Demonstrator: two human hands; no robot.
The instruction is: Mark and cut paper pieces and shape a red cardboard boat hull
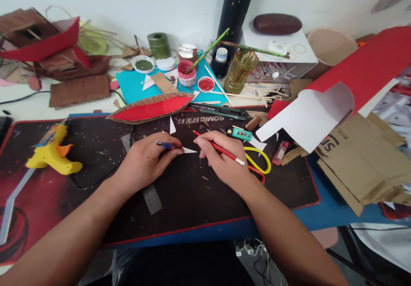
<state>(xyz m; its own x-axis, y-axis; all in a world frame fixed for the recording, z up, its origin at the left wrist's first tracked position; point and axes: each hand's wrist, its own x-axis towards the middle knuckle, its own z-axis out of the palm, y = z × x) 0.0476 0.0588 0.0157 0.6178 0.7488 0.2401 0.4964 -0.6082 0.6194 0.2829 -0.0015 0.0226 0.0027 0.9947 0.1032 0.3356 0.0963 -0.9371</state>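
Above the dark desk mat, my left hand (141, 162) is closed on a small pointed piece of white paper (190, 150), its tip sticking out to the right. A blue pen (163, 144) is also tucked in that hand. Just to the right, my right hand (226, 166) grips a red pencil (221, 149), its eraser end toward me and its point near the mat. Scissors (259, 162) with yellow and red handles lie partly hidden beside my right hand. Behind both hands rests a red boat-shaped piece with cardboard edges (157, 108).
A yellow glue gun (53, 151) lies at left, and brown-and-red model boats (61, 42) stand behind it. Paint jars (186, 74), a utility knife (221, 111) and a black thermos (236, 12) are at the back. Rolled red paper (362, 70) and cardboard (362, 166) fill the right.
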